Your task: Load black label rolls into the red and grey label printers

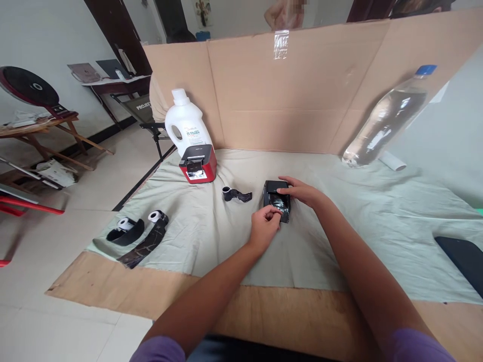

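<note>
A small black device [277, 188] lies on the pale cloth, with a glossy black strip [279, 202] over its front half. My left hand [266, 224] is at the device's lower left, its fingers closed in a pinch on the strip's near end. On the right, my right hand [300, 191] rests against the device's upper right edge, fingers apart, with the thumb and index finger touching its top. Left of the device lies a small black roll [227, 194] with a short loose tail.
A red and black printer [204, 166] stands before a white jug [188, 123]. Rolls with black strip [147, 244] and a black holder [126, 234] lie left. A tilted water bottle [388, 123] leans on the cardboard wall [279, 90]; a dark phone-like slab [460, 259] lies right.
</note>
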The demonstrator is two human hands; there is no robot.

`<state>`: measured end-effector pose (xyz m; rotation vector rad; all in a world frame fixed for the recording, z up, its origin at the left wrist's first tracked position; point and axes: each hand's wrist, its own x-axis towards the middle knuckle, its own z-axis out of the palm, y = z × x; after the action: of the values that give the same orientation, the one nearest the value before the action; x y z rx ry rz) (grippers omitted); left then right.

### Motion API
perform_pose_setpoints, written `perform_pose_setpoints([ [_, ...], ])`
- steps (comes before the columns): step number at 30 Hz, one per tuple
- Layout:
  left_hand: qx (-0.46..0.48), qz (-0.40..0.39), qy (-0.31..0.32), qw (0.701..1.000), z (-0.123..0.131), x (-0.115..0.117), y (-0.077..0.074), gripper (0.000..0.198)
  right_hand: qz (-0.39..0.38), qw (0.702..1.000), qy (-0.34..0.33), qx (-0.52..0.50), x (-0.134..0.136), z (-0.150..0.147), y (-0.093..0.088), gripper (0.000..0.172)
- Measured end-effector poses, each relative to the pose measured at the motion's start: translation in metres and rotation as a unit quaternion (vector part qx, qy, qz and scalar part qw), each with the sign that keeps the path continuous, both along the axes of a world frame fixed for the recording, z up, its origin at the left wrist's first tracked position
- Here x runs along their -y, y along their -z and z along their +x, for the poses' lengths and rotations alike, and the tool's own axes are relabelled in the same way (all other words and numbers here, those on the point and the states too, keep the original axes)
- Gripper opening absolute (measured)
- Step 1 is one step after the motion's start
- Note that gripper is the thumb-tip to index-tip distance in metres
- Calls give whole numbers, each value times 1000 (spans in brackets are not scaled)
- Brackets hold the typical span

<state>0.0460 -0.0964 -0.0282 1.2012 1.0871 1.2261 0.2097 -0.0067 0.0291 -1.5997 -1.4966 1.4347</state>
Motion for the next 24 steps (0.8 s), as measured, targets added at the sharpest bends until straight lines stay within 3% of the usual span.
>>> perform_pose_setpoints([
  [2, -6, 1, -6, 1000, 0, 0, 0, 10, 13, 1000, -21, 10, 0, 2, 1, 88],
  [5, -13, 7, -8, 1000, 0, 0, 0, 11, 26, 999, -38, 21, -1, 3, 0, 81],
  [10, -16, 6, -12, 1000, 0, 0, -1, 9, 21, 999, -30, 29, -2, 0, -1, 69],
  [16, 19, 11, -21, 1000, -4, 1, -2, 8, 8, 999, -30, 34, -6, 5, 1, 69],
  [21, -56, 60, -71, 994, -20, -23, -10, 31, 7, 997, -22, 73, -10, 12, 1, 72],
  [24, -155, 78, -55, 983, -31, -45, -12, 43, -11, 996, -33, 84, -10, 17, -2, 77],
])
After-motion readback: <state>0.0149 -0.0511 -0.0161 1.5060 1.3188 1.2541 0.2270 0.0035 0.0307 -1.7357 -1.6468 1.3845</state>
